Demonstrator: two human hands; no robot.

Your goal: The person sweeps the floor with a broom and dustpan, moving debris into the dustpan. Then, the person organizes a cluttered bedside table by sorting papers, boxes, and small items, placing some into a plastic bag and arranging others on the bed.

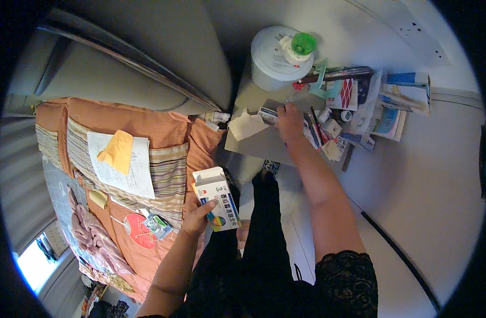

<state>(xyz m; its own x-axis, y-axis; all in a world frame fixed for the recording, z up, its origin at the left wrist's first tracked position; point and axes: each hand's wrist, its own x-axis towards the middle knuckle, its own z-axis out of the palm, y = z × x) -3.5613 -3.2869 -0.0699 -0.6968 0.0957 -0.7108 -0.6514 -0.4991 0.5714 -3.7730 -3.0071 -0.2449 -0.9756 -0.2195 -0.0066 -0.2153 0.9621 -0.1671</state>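
My left hand (pixel 196 216) is closed around a white medicine box (pixel 217 204) with blue and rainbow printing, held tilted over my legs. The box's top end is open, its flap standing up. Over the small table (pixel 248 142), my right hand (pixel 290 123) reaches down with its fingers bent together. Beside those fingertips lies a small white carton (pixel 268 114); whatever they grip is hidden. A torn beige sheet of paper (pixel 246 126) lies left of the carton. Pens (pixel 314 127) and small packets (pixel 332 148) are crowded to the right of my right hand.
At the table's back stands a round white container (pixel 269 62) with a green-capped bottle (pixel 302 45) on top. Books and booklets (pixel 391 124) lean by the wall. On the left, an orange-covered bed (pixel 163 127) holds papers (pixel 139 180), a red fan (pixel 139 230) and a pink cloth (pixel 94 222).
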